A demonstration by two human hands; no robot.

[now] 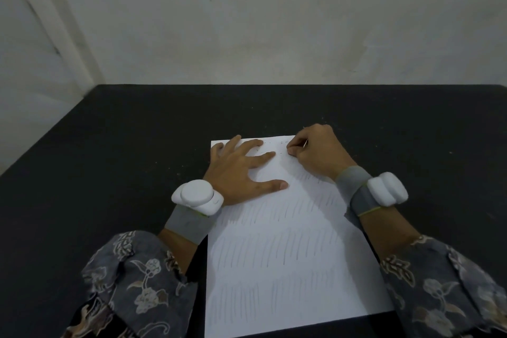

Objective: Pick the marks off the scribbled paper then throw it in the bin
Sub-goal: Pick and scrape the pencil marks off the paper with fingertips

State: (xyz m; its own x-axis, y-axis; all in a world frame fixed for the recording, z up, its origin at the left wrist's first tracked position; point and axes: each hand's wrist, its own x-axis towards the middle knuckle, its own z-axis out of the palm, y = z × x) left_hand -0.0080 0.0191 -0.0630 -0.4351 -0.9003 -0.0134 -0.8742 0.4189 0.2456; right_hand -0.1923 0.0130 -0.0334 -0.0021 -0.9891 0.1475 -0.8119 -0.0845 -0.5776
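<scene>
The left hand (pixel 241 170) is pressing flat, fingers spread, on the scribbled paper (pixel 288 250) lying on the black table (pixel 123 145); at one o'clock, the right hand (pixel 315 153) is curling its fingertips against the sheet's far edge.

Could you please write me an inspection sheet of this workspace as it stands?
Surface: black table, light specks on it.
Job's things: scribbled paper lying flat, rows of pencil strokes; no bin in view.
Clutter: nothing seen.
Grippers: left hand pressed flat on the paper's top left; right hand curled at the top edge, seemingly around a small thin object I cannot identify. White trackers on grey bands on both wrists.
Cables: nothing seen.
Surroundings: pale wall behind.
</scene>
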